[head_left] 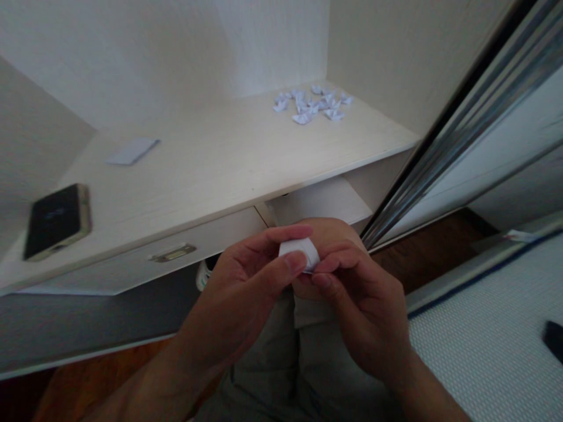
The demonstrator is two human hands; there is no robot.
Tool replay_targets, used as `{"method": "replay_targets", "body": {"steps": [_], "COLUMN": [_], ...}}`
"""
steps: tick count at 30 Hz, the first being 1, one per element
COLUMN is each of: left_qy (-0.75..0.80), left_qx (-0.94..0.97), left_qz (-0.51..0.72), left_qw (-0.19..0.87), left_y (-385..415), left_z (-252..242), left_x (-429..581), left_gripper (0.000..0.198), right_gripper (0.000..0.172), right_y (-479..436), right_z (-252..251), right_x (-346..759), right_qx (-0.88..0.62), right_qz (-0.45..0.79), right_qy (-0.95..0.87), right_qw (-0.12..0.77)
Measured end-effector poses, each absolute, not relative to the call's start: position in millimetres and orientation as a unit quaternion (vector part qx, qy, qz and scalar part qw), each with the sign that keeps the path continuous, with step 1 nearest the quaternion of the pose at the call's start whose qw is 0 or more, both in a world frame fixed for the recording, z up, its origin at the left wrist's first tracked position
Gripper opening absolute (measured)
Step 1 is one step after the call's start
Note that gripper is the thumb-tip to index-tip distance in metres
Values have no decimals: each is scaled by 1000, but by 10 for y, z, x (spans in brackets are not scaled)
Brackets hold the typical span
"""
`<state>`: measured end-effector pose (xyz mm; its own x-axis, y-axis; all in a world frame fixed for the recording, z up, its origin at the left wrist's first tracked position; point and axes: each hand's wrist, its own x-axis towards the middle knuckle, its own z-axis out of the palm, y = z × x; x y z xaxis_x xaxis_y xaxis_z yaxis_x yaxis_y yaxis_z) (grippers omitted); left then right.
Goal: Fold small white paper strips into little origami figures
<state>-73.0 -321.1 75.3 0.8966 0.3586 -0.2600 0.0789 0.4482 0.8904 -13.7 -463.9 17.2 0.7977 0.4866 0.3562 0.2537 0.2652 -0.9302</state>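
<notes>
**Folded white paper (294, 245) pinched from both sides above the lap (270, 357)!**

And there it is, near the middle of the view: a small, compact packet, plain white, blunt-cornered, with a creased edge shown on its right side, where layers seem to be stacked. By the left grip (246, 278) it is clasped, thumb pressed on its face and fingers laid behind, presumably so that the folds are prevented from springing apart. By the right grip (367, 299) the right edge is pinched between thumb and fingertip, a hold apparently suited to fine work; part of the face is hidden by the left thumb.

Out to the tabletop (197, 164): a cluster of small folded pieces (302, 106) is gathered toward the far right corner, likely grouped there so that none is knocked. Over to the left, a flat white paper (133, 151) is laid alone, perhaps for easy reach. At the left end a phone (57, 223) is set, dark screen up, well apart from the cluster.
</notes>
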Motion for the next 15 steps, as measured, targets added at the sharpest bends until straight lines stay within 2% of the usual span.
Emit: {"method": "replay_targets", "body": {"steps": [6,11,15], "left_qy": [185,195,170], "left_qx": [542,536,494], "left_qz": [73,77,76], "left_qw": [817,818,850], "left_y": [-3191,-3190,-3167], "left_z": [757,784,741], "left_x": [-756,-726,-748], "left_gripper": [20,20,30], "right_gripper": [19,15,19], "right_y": [-4548,-4510,-4536], "right_z": [212,191,153], "right_x": [-191,-187,-141], "right_qx": [-522,-467,-431], "right_qz": [97,162,219], "right_qy": [-213,-160,-154], "right_qw": [820,855,862]}}
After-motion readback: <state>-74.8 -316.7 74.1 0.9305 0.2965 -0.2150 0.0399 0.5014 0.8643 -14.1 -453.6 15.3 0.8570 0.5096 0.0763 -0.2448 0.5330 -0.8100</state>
